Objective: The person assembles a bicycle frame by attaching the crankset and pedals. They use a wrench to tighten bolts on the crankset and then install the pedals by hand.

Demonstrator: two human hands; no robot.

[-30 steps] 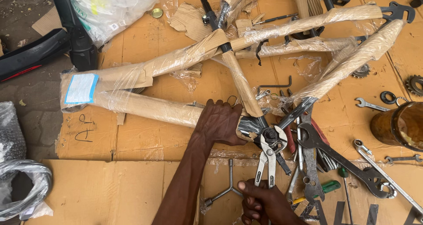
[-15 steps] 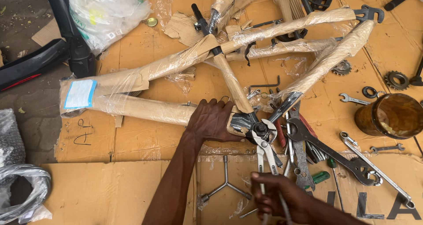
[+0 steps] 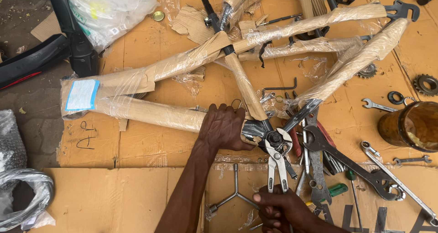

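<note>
Gripping the wrapped bike frame [image 3: 173,114] near its bottom joint, left hand [image 3: 224,127] palm down with forearm stretched up from the lower edge, right hand [image 3: 284,211] clenched round the handles of pliers [image 3: 277,157], jaws clamped on the joint, frame lying flat on cardboard [image 3: 114,196], wrenches [image 3: 346,160] just beside

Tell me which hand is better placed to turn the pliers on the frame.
Likely the right hand: it already grips the pliers handles. The left hand holds the wrapped bike frame beside their head.
</note>
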